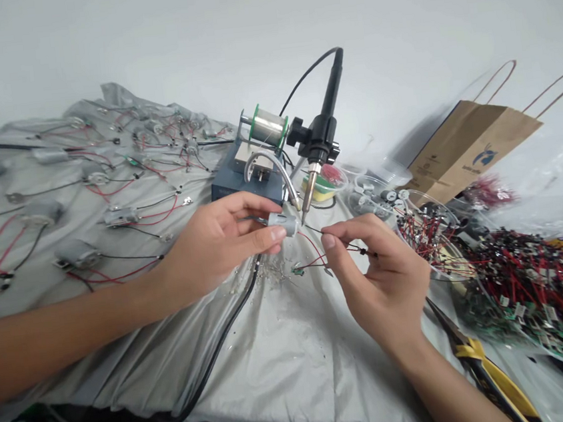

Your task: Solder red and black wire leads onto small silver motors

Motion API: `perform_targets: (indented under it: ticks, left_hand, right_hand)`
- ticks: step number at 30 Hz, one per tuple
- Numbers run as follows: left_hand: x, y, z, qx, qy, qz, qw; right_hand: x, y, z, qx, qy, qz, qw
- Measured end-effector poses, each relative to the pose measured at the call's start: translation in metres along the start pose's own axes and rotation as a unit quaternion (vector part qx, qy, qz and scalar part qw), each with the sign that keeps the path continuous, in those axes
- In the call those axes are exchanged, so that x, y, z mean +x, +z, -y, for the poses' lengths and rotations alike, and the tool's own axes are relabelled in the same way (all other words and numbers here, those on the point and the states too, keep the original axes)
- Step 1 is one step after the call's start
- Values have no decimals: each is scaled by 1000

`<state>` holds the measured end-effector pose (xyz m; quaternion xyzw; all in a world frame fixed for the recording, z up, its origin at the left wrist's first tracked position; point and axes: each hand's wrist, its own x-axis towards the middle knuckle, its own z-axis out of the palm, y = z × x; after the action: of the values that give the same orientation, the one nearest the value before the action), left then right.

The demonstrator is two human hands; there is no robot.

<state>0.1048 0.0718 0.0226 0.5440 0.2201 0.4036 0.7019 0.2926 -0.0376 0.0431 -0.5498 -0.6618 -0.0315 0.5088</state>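
Between the thumb and fingers of my left hand (236, 232) is a small silver motor (283, 224), its end turned toward the soldering iron (312, 187). The iron is clamped in a stand, tip down, and its tip is very close to the motor's end; whether they touch I cannot tell. My right hand (375, 261) pinches a thin black wire (312, 228) that runs toward the tip. A red wire (309, 238) curves down from the motor, and a small green circuit board (298, 271) hangs on leads below. A bent metal feed tube (285, 177) ends beside the tip.
A solder spool (268, 126) sits on a blue feeder box (222, 177). Several wired motors (121, 216) lie on the left of the grey sheet. At right are heaped red and black wires (531, 285), yellow-handled pliers (483, 364), tubs (370, 195) and a paper bag (470, 144). A black cable (225, 344) crosses the front.
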Motion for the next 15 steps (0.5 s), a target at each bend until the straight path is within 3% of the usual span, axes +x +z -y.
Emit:
perform_targets:
  ticks: [15]
  left_hand:
    - [1, -3, 4, 2, 8, 11, 1000]
  right_hand:
    - [1, -1, 2, -50, -48, -3, 998]
